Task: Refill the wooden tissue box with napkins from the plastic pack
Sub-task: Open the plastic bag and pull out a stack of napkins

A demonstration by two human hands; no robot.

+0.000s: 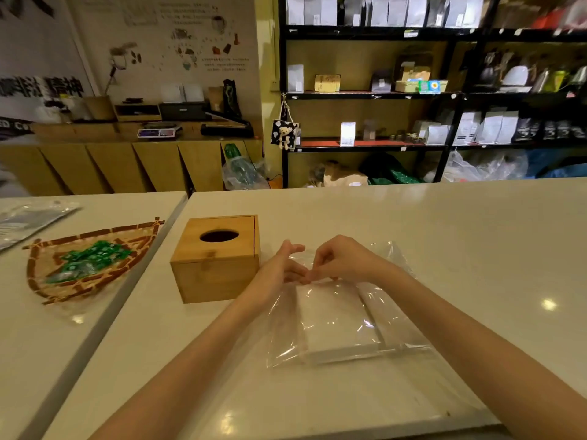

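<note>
Both hands, the left hand [279,269] and right hand [341,260], are pinching the far edge of the thin, slippery plastic pack [346,315] lying on the bench [444,236] right of the wooden tissue box [219,258], whose soft, light napkins [333,319] probably want gripping as a whole stack.

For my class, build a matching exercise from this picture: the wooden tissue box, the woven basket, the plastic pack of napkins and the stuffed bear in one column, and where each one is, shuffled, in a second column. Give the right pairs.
Things
1. wooden tissue box
2. woven basket
3. plastic pack
4. stuffed bear

Places
A. hanging on the black shelf
B. under both hands, at the right of the box
C. on the left counter, holding green packets
D. on the counter just left of the left hand

Pairs: 1-D, 2-C, 3-B, 4-A
</note>
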